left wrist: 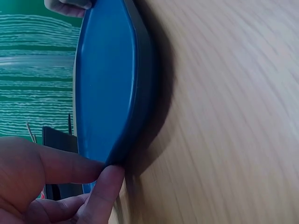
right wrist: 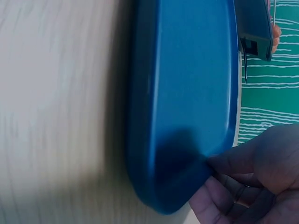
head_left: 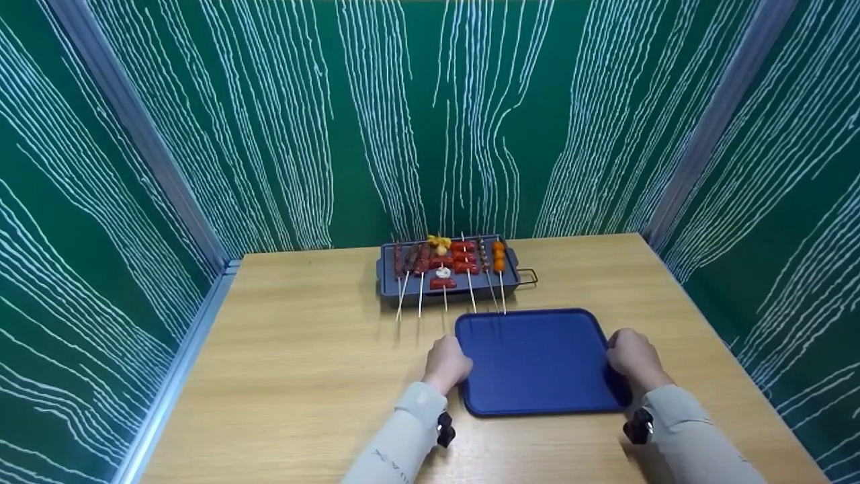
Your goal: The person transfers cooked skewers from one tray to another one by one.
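Observation:
A blue rectangular tray point(head_left: 537, 363) lies between both hands, close over the wooden table. My left hand point(head_left: 447, 363) pinches its left rim, thumb and fingers meeting at the edge in the left wrist view. On the opposite side my right hand point(head_left: 635, 356) pinches the right rim, the thumb point(right wrist: 229, 161) on the inner face and curled fingers beneath. Nothing lies on the tray. Just behind it stands a dark grill point(head_left: 396, 286) bearing several skewers, among them red sausage pieces point(head_left: 463, 257) and orange balls point(head_left: 498, 257).
The grill's wire handle point(head_left: 529, 276) sticks out to the right. Skewer sticks point(head_left: 420, 302) overhang its front edge toward the tray. The wooden table point(head_left: 289, 376) ends at green walls point(head_left: 470, 134) with white wavy lines at the back and sides.

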Available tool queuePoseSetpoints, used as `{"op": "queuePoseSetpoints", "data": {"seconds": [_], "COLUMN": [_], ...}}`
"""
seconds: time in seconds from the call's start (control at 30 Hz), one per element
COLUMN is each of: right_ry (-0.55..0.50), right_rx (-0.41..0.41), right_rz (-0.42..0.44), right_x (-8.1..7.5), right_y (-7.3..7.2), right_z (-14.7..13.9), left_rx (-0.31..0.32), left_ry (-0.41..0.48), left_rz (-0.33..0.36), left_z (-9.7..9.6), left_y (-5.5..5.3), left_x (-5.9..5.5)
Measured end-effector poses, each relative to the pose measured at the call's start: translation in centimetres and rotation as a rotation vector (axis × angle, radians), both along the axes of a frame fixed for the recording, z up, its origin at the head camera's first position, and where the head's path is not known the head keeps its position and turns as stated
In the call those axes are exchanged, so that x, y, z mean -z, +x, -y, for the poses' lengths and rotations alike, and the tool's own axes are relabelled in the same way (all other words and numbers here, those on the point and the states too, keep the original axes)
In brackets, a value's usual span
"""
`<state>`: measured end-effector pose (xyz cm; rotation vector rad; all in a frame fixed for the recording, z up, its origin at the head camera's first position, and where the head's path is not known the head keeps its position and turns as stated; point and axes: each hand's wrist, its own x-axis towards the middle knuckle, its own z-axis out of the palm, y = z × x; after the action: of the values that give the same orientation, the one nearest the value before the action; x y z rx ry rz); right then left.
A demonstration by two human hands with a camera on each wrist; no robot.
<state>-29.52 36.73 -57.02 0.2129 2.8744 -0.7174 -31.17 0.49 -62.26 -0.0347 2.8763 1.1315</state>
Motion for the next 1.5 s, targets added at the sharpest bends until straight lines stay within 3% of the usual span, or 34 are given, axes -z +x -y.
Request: {"op": "queuePoseSetpoints", "data": {"seconds": [0.27, 0.37, 0.47, 0.57, 0.8, 0.93, 1.13, 1.37, 1.5], "right_ry": [-0.008, -0.013, -0.023, -0.028, -0.03, -0.024, -0.021, -0.046, -0.063], "right_rx": [-0.054, -0.061, -0.067, -0.068, -0.085, -0.089, -0.089, -0.086, -0.089], "right_rz": [-0.067, -0.078, -0.087, -0.106, -0.134, -0.157, -0.162, -0.137, -0.135], "right_x": [0.0, 0.1, 0.5, 1.9, 8.3, 9.9, 10.0, 10.1, 10.3], "right_y": [0.2, 0.2, 0.0, -0.9, -4.5, -5.3, -5.3, -5.5, -5.7], "right_z": [0.7, 1.1, 1.4, 1.0, -1.5, -1.7, -1.2, -0.4, -0.1], "left_rx": [-0.008, -0.006, -0.014, -0.018, -0.024, -0.027, -0.031, -0.046, -0.029], "left_ry": [0.015, 0.019, 0.004, -0.012, -0.019, -0.03, -0.021, 0.018, -0.019], "left_rz": [0.022, 0.023, 0.018, 0.03, 0.05, 0.044, 0.04, 0.05, 0.033], "left_z": [1.5, 2.1, 2.6, 3.1, 4.3, 5.1, 5.9, 6.6, 7.3], "left_y": [-0.1, 0.0, -0.4, -0.8, -0.9, -1.1, -1.1, -0.5, -1.0], "left_x": [0.2, -0.4, 0.2, 0.7, 1.0, 1.4, 1.5, 0.2, 1.1]}}
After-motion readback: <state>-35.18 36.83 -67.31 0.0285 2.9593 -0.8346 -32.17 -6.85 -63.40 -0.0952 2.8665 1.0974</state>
